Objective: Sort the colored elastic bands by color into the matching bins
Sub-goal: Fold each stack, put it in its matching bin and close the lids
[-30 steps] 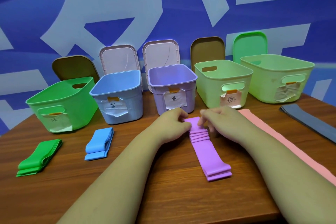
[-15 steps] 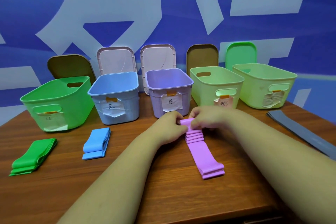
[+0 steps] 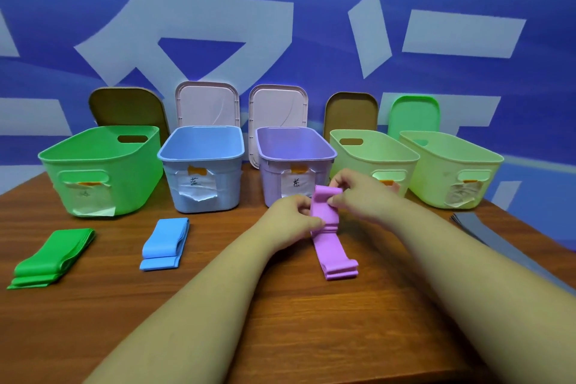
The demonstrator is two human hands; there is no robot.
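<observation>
Centrally, the stacked purple elastic bands [image 3: 329, 237] are pinched by left hand [image 3: 294, 217] and right hand [image 3: 358, 193] fingers; five plastic bins [image 3: 202, 165] are lined behind, bare wooden counter [image 3: 296, 321] left in front.

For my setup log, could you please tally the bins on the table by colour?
Green bin: 1
Blue bin: 1
Purple bin: 1
Pale green bins: 2
Total: 5 bins
</observation>
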